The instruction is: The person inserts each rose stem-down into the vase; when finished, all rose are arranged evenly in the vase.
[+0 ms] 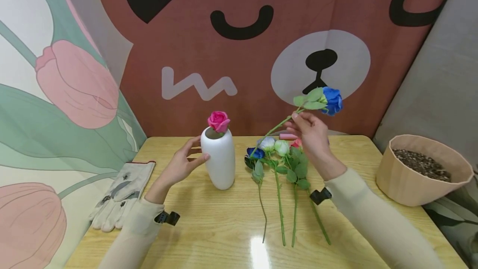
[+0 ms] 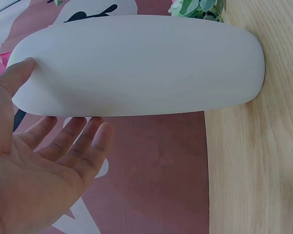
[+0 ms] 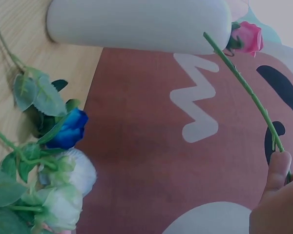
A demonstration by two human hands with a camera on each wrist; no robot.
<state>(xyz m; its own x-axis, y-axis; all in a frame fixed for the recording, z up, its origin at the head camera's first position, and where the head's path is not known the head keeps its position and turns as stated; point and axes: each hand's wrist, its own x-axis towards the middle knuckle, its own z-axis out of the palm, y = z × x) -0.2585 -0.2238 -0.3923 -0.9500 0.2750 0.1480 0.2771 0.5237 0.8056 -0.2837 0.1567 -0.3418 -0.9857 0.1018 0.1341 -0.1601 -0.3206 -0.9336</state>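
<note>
A white vase stands upright on the table, a pink rose showing above its mouth. My left hand holds the vase from the left near its top, thumb on the front and fingers at the far side. Higher up on the right, my right hand pinches the green stem of a blue rose between thumb and fingers. This rose tilts, bloom up to the right, and its stem's lower end points down left, overlapping the vase in the right wrist view.
Several flowers lie right of the vase, among them a dark blue rose, a white one and a red one. Work gloves lie at the table's left edge. A tan pot of soil stands right. A printed curtain hangs behind.
</note>
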